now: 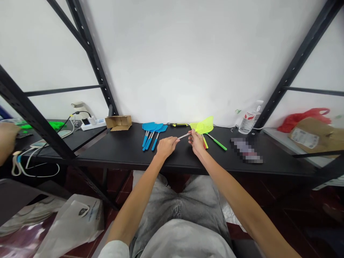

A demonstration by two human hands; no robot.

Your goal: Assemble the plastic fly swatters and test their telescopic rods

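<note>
Between my two hands runs the thin metal rod [184, 135] of a fly swatter, held above the black table. My left hand [166, 146] is closed round its handle end. My right hand [197, 142] pinches the other end of the rod, close to a yellow-green mesh head [206, 124]. Several yellow-green heads overlap there, so I cannot tell exactly which belongs to the held rod. A green handle [219, 144] and part of a yellow-and-red one [205, 142] stick out beside my right hand. Left of my hands lie several blue fly swatters [156, 128], handles toward me.
A yellow-and-black utility knife [179, 125] lies by the wall. An open cardboard box [118, 123] and a power strip [94, 124] are at left. To the right stand a water bottle [250, 118] and a blurred-out flat object [246, 151]. Black metal posts [92, 53] frame the table.
</note>
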